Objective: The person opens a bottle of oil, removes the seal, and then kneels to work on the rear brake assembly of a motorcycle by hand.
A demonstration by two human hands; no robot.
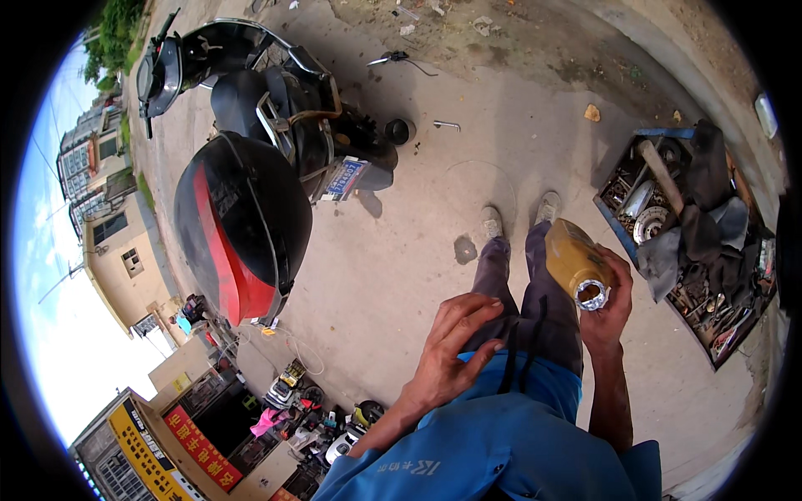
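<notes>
My right hand [614, 305] is wrapped round a gold plastic bottle [571, 253], held in front of my right leg. The bottle's uncapped mouth faces me, with silvery foil, apparently torn, around its rim. Beside it, my left hand [459, 342] hovers before my thighs, fingers loosely stretched and thumb apart, with nothing visible in it. A black scooter [238, 92] with a large black and red top box [251, 225] stands to the left. Near its rear wheel are a small black container [399, 131] and a metal hand tool [447, 125] on the ground.
A blue-edged box [618, 225] of tools, metal parts and dark rags lies to the right. A black lever with a cable [394, 58] rests on the concrete ahead. Several scooters [342, 434] and shopfronts are at lower left.
</notes>
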